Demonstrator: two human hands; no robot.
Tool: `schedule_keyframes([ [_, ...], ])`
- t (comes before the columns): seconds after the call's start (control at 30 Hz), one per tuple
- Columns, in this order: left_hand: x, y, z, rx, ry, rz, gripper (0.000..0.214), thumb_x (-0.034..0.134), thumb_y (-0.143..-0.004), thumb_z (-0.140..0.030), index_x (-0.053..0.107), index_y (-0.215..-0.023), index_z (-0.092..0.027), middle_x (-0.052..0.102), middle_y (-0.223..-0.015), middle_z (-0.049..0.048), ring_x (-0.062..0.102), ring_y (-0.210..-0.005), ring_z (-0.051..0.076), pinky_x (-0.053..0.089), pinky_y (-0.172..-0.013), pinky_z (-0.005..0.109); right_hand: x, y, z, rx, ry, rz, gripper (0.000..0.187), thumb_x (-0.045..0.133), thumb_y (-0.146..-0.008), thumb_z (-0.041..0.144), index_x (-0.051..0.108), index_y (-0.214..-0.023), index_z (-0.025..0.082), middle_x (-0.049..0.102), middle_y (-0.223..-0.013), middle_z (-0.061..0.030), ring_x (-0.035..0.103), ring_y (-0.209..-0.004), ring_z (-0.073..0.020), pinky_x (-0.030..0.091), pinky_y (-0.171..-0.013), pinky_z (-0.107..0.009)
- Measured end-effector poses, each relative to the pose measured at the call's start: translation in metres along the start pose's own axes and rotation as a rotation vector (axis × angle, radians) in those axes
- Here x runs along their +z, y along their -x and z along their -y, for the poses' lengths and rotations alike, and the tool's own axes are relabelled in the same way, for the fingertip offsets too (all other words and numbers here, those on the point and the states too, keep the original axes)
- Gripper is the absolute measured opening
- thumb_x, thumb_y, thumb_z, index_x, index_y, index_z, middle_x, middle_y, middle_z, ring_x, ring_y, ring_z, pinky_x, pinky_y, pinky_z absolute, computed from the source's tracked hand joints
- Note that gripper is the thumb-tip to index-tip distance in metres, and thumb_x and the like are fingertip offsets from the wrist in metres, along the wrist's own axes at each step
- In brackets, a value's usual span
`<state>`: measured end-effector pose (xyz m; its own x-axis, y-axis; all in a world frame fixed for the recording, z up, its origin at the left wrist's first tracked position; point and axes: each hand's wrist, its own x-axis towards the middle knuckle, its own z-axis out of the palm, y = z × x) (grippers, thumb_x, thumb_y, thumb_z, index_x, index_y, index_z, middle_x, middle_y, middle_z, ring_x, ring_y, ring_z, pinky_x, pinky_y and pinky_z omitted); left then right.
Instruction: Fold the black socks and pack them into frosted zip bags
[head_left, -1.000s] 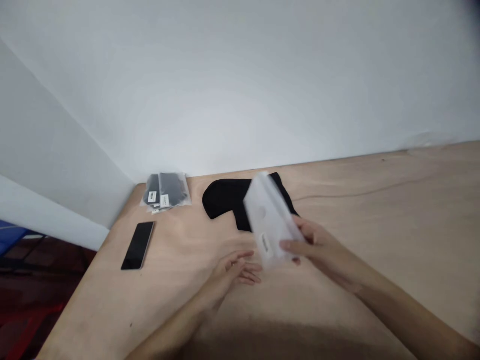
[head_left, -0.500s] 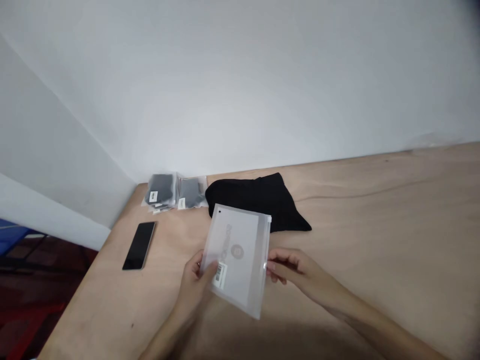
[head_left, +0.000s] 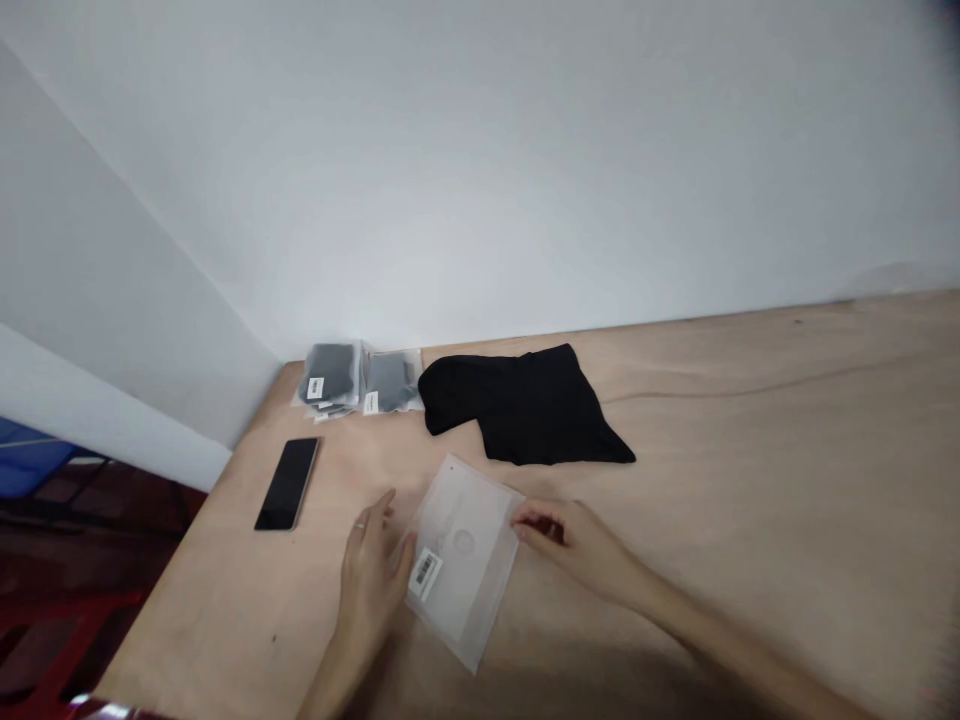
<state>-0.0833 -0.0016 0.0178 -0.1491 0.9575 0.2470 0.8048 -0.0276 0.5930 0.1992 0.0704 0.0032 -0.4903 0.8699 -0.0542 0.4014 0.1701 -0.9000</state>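
Observation:
A frosted translucent zip bag with a faint printed round logo and a barcode sticker lies tilted on the table in front of me. My right hand pinches the bag's upper right corner, beside the zip edge. At the bag's left edge is my left hand, its fingers spread and its thumb by the sticker side; a ring shows on one finger. Beyond the bag, a black cloth piece is spread flat on the table.
Several bagged dark items with barcode labels lie by the wall, with another such bag beside them. A phone rests near the left edge of the wooden table. Red and blue furniture stands below left.
The bag has come down from in front of the black cloth onto the table and turned clockwise. My left hand has loosened its grip; my right hand has moved slightly left.

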Motion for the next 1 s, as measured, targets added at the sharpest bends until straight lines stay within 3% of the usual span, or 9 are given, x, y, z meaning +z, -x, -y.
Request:
schedule_keyframes([
  [0.07,0.003,0.003,-0.003,0.148,-0.072,-0.15,0.04,0.058,-0.095,-0.027,0.059,-0.134,-0.018,0.064,-0.121,0.0159,0.063,-0.115,0.032,0.054,-0.096,0.048,-0.015,-0.009,-0.009,-0.032,0.155,-0.104,0.026,0.051,-0.096,0.035,0.072,-0.09,0.021,0.07,-0.077,-0.0029,0.061,-0.065,-0.019,0.049,-0.062,-0.032],
  [0.13,0.007,0.005,-0.011,0.285,-0.079,-0.143,0.036,0.057,-0.097,-0.022,0.059,-0.133,-0.021,0.061,-0.125,0.0157,0.062,-0.118,0.03,0.056,-0.096,0.046,-0.035,-0.018,-0.02,-0.076,0.311,-0.219,0.023,0.05,-0.095,0.03,0.072,-0.095,0.022,0.072,-0.086,-0.0065,0.064,-0.076,-0.0234,0.052,-0.07,-0.037],
  [0.27,0.017,-0.001,-0.028,0.469,-0.067,0.043,0.037,0.056,-0.098,-0.018,0.058,-0.134,-0.023,0.063,-0.127,0.0148,0.064,-0.116,0.029,0.058,-0.094,0.044,-0.075,-0.026,-0.047,-0.179,0.578,-0.365,0.027,0.047,-0.091,0.019,0.072,-0.102,0.021,0.072,-0.104,-0.0137,0.063,-0.102,-0.0328,0.051,-0.089,-0.049],
  [0.47,0.04,-0.043,-0.04,0.505,-0.095,0.25,0.045,0.055,-0.097,-0.02,0.053,-0.142,-0.018,0.063,-0.135,0.0179,0.06,-0.124,0.034,0.051,-0.104,0.052,-0.107,-0.008,-0.082,-0.246,0.814,-0.411,0.037,0.047,-0.083,0.009,0.073,-0.107,0.017,0.072,-0.111,-0.0161,0.063,-0.106,-0.0358,0.053,-0.086,-0.05],
  [0.57,0.059,-0.056,-0.052,0.5,-0.087,0.398,0.064,0.062,-0.095,-0.026,0.041,-0.154,-0.015,0.046,-0.155,0.0227,0.044,-0.143,0.04,0.039,-0.114,0.06,-0.11,-0.002,-0.093,-0.242,0.864,-0.431,0.034,0.046,-0.086,0.011,0.073,-0.106,0.017,0.073,-0.111,-0.0164,0.064,-0.104,-0.0353,0.054,-0.084,-0.049],
  [0.67,0.075,-0.054,-0.063,0.522,-0.073,0.543,0.09,0.073,-0.088,-0.049,0.03,-0.161,-0.02,0.024,-0.166,0.0244,0.021,-0.153,0.047,0.023,-0.115,0.073,-0.109,-0.003,-0.097,-0.24,0.88,-0.439,0.03,0.045,-0.093,0.017,0.073,-0.102,0.018,0.074,-0.11,-0.0146,0.067,-0.101,-0.0324,0.055,-0.085,-0.047],
  [0.73,0.08,-0.047,-0.066,0.545,-0.076,0.601,0.09,0.07,-0.088,-0.056,0.029,-0.161,-0.023,0.02,-0.168,0.023,0.015,-0.155,0.046,0.018,-0.115,0.075,-0.109,-0.003,-0.096,-0.242,0.877,-0.435,0.029,0.044,-0.097,0.021,0.073,-0.098,0.02,0.075,-0.107,-0.0129,0.068,-0.098,-0.03,0.056,-0.085,-0.044],
  [0.87,0.071,-0.034,-0.048,0.549,-0.211,0.547,0.063,0.052,-0.101,-0.034,0.032,-0.16,-0.025,0.022,-0.169,0.0174,0.017,-0.156,0.038,0.023,-0.117,0.069,-0.107,0.002,-0.085,-0.247,0.851,-0.419,0.03,0.042,-0.099,0.022,0.073,-0.095,0.021,0.076,-0.098,-0.0114,0.07,-0.091,-0.028,0.057,-0.077,-0.041],
  [1.0,0.043,-0.029,-0.002,0.464,-0.402,0.328,0.06,0.044,-0.099,-0.017,0.036,-0.158,-0.025,0.033,-0.165,0.0154,0.027,-0.153,0.037,0.033,-0.114,0.065,-0.1,0.021,-0.068,-0.275,0.805,-0.396,0.03,0.043,-0.099,0.023,0.073,-0.095,0.022,0.075,-0.097,-0.0113,0.071,-0.091,-0.028,0.057,-0.077,-0.042],
])
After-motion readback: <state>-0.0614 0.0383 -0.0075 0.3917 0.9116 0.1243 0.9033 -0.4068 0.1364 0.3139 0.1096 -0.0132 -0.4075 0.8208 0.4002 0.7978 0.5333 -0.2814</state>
